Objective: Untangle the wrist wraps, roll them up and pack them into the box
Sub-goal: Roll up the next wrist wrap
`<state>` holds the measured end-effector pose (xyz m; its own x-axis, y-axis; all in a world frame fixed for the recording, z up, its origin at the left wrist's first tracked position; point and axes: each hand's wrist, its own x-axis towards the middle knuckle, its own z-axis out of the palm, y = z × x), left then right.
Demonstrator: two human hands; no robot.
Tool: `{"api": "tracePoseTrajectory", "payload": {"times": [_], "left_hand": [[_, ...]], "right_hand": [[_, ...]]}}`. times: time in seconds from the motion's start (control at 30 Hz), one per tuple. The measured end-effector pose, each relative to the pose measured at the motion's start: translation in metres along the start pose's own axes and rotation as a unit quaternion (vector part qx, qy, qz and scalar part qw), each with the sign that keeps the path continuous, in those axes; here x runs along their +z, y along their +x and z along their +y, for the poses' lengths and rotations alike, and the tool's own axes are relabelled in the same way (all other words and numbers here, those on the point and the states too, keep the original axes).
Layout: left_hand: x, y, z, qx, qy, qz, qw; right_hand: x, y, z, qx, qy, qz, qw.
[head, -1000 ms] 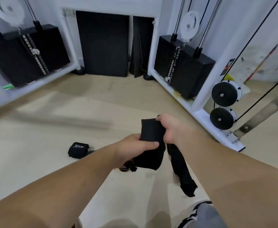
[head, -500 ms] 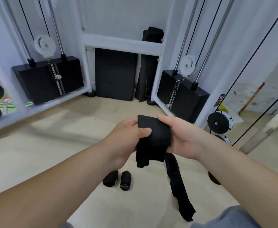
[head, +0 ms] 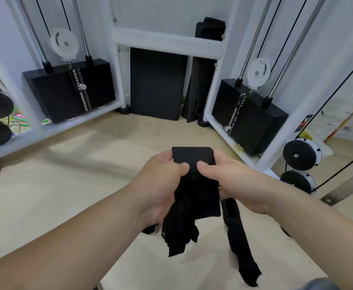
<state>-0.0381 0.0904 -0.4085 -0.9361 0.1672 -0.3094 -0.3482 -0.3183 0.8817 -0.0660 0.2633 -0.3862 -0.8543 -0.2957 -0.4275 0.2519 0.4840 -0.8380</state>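
**Two hands hold a tangled black wrist wrap above a gym floor**

In the centre of the frame, the left hand (head: 163, 181) and right hand (head: 230, 176) both grip the top of a black wrist wrap (head: 193, 155). The thumbs press on the near face, side by side and almost touching, and the fingers curl behind the cloth. The upper edge is pulled flat between the hands, probably to spread the fabric and show where the strands cross.

Below the hands, in the lower centre, the rest of the cloth hangs in a bunched tangle (head: 181, 231). One long strap (head: 240, 243) trails down toward the lower right. Holding the wrap up in the air likely lets the loose ends drop straight under their own weight. It is unclear whether this is one wrap or two knotted together.

The untangling seems to be underway. Nothing is rolled yet, and no box is in view.

Behind lies a pale floor (head: 67, 195). A white cable machine (head: 167, 41) has black weight stacks at the upper left (head: 54, 95) and upper right (head: 259, 122), and a black mat (head: 156, 84) leans between them.
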Motion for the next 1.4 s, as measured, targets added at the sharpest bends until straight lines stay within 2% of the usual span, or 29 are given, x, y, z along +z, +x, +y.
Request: {"api": "tracePoseTrajectory", "payload": {"times": [0.07,0.17,0.27,0.37,0.47,0.7,0.83,1.03,1.2,1.3,1.4], "left_hand": [[0.001,0.006,0.001,0.006,0.012,0.022,1.000],[0.003,0.016,0.004,-0.002,0.033,0.047,0.998],[0.003,0.022,0.013,0.023,0.150,0.070,0.986],[0.000,0.028,0.013,0.155,0.346,0.113,0.918],[-0.002,0.032,0.007,0.230,0.440,0.123,0.859],[-0.007,0.040,-0.007,0.367,0.489,0.041,0.790],[-0.004,0.041,-0.010,0.400,0.522,0.059,0.751],[0.006,0.034,-0.014,0.354,0.559,-0.002,0.749],[0.009,0.033,-0.010,0.321,0.509,0.050,0.797],[0.011,0.032,-0.010,0.291,0.463,0.083,0.833],[0.009,0.037,-0.009,0.261,0.427,0.094,0.861]], "right_hand": [[-0.005,-0.001,-0.006,-0.013,-0.009,-0.017,1.000],[-0.011,0.002,-0.011,-0.022,0.007,-0.001,1.000],[-0.017,0.010,-0.010,0.003,0.072,0.035,0.997],[-0.025,0.017,-0.005,0.030,0.178,0.052,0.982],[-0.031,0.020,-0.001,0.035,0.251,0.053,0.966],[-0.040,0.013,0.004,0.032,0.284,0.034,0.958],[-0.041,0.010,0.007,0.056,0.291,0.017,0.955],[-0.036,0.008,0.008,0.103,0.277,0.013,0.955],[-0.042,0.009,0.011,0.032,0.242,0.003,0.970],[-0.043,0.010,0.012,-0.027,0.147,0.047,0.988],[-0.043,0.012,0.016,-0.066,0.116,0.083,0.988]]}}
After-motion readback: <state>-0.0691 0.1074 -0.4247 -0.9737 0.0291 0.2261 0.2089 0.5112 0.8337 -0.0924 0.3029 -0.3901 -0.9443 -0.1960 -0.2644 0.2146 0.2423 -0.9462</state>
